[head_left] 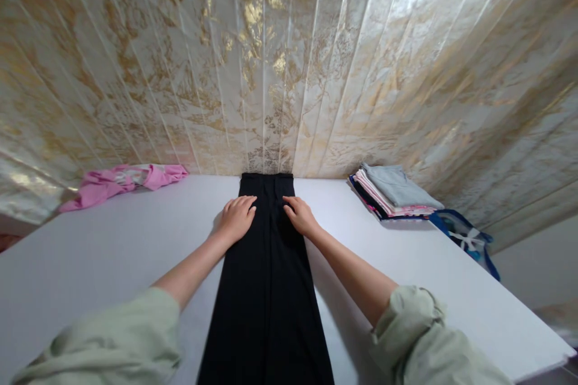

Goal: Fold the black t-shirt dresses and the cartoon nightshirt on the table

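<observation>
A pair of black trousers [270, 289] lies stretched lengthwise on the white table, its waistband at the far edge and its legs running toward me out of view. My left hand [237, 217] rests on the left side of the upper part, fingers extended on the cloth. On the right side, my right hand [300, 215] touches the fabric with its fingers stretched out. Neither hand grips anything that shows. The lower end of the trousers lies beyond the bottom of the picture.
A crumpled pink garment [121, 183] lies at the table's far left. Folded clothes [397, 189] are stacked at the far right, beside a blue-trimmed bag [469, 237] by the table's right edge. Behind the white table [135, 252] hangs a gold-patterned curtain [266, 60].
</observation>
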The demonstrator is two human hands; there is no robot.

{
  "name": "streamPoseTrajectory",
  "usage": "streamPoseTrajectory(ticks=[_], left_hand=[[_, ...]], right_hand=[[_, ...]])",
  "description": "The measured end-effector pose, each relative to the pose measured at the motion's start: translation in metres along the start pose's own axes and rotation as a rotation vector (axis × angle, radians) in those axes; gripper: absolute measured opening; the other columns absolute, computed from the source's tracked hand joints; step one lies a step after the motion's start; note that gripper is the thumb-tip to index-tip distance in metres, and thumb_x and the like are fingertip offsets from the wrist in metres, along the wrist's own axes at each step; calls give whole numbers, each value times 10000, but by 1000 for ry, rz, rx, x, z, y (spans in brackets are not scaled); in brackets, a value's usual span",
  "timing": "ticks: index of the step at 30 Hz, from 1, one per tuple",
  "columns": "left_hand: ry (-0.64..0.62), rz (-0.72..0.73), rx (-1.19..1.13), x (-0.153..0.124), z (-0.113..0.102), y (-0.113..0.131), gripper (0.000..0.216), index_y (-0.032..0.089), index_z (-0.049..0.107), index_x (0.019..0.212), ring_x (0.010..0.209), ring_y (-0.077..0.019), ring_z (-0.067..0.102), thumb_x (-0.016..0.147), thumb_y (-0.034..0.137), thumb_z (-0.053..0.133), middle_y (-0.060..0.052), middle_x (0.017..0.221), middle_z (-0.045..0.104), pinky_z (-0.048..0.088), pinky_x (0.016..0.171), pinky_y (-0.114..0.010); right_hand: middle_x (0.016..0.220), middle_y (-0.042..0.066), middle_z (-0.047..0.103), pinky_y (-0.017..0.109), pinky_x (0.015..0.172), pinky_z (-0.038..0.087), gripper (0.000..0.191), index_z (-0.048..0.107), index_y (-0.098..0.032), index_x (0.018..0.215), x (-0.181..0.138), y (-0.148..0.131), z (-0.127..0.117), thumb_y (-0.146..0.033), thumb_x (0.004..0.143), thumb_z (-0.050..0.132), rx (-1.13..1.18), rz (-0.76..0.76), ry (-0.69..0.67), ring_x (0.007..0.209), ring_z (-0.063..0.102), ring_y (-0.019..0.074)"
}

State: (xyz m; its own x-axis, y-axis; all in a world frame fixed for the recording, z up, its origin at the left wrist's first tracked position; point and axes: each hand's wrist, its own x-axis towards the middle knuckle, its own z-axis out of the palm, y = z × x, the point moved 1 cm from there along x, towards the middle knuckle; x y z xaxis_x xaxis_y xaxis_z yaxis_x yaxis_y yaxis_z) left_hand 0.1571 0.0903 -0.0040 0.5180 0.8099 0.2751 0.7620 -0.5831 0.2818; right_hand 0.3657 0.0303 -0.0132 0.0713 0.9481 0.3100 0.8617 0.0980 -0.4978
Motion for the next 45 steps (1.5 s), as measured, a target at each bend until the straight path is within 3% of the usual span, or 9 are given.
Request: streamPoseTrajectory(ticks=[3, 6, 14, 21, 26, 30, 35, 38, 45], left_hand=[[-49, 124, -62, -29, -12, 0, 427, 273, 689, 1100, 1120, -177, 588, 863, 128, 364, -6, 1153, 692, 405, 1026, -364], [-110, 187, -138, -51, -10, 0, 447, 286, 721, 1021, 1018, -167, 619, 801, 85, 388, 7, 1031, 702, 448, 961, -347], [-93, 133, -166, -58, 0, 1, 471, 287, 721, 1039, 1020, -177, 600, 776, 94, 381, -3, 1039, 675, 458, 949, -347], [-51, 65, -105, -61, -13, -20, 401, 278, 732, 913, 1047, -230, 560, 786, 130, 381, -23, 1027, 674, 426, 980, -416], [-12, 44, -146, -76, -22, -34, 394, 252, 721, 980, 997, -208, 575, 825, 190, 364, -33, 997, 649, 459, 949, -361], [-20, 71, -192, -115, -28, -19, 419, 212, 686, 1113, 1013, -216, 584, 844, 220, 364, -61, 1034, 628, 477, 945, -374], [-49, 84, -172, -188, -34, 7, 404, 250, 663, 1174, 1176, -254, 542, 903, 315, 371, -83, 1277, 577, 438, 1033, -469], [-60, 76, -176, -225, -37, 15, 400, 287, 641, 1211, 1243, -259, 508, 925, 351, 368, -75, 1374, 528, 429, 1051, -492], [-48, 60, -196, -281, -54, 11, 322, 309, 689, 1038, 1159, -248, 580, 897, 349, 402, -59, 1288, 592, 500, 984, -431]], right_hand=[[1040, 49, 689, 302, 920, 453, 332, 693, -213, 1131, -32, -1, -13, -107, 901, 479, 144, -172, -68, 1001, 615, 173], [970, 37, 674, 297, 865, 464, 381, 721, -218, 1072, -60, -5, -12, -27, 841, 487, 195, -231, -117, 932, 610, 168], [988, 53, 619, 314, 911, 443, 452, 729, -208, 1040, -73, -12, -4, 42, 782, 454, 83, -161, -102, 964, 569, 181], [1045, 56, 615, 315, 948, 424, 440, 736, -240, 1030, -86, -2, -29, 0, 820, 434, -102, -26, -48, 1032, 516, 211], [1012, 67, 625, 313, 954, 429, 429, 741, -216, 1025, -96, 13, -43, -4, 843, 416, 32, 38, -31, 1015, 564, 195], [1071, 65, 618, 323, 960, 454, 487, 705, -238, 1118, -123, 8, -53, 14, 828, 406, 158, -9, -34, 1044, 588, 180], [1259, 93, 572, 427, 1004, 456, 455, 678, -274, 1171, -189, -18, -61, -25, 843, 485, 91, -185, -148, 1176, 541, 225], [1359, 95, 509, 464, 1012, 462, 455, 661, -287, 1176, -226, -34, -66, -23, 855, 477, 74, -192, -167, 1241, 506, 239], [1368, 79, 512, 451, 993, 493, 415, 671, -281, 1036, -287, -59, -82, 2, 819, 458, 120, -170, -180, 1242, 519, 242]])
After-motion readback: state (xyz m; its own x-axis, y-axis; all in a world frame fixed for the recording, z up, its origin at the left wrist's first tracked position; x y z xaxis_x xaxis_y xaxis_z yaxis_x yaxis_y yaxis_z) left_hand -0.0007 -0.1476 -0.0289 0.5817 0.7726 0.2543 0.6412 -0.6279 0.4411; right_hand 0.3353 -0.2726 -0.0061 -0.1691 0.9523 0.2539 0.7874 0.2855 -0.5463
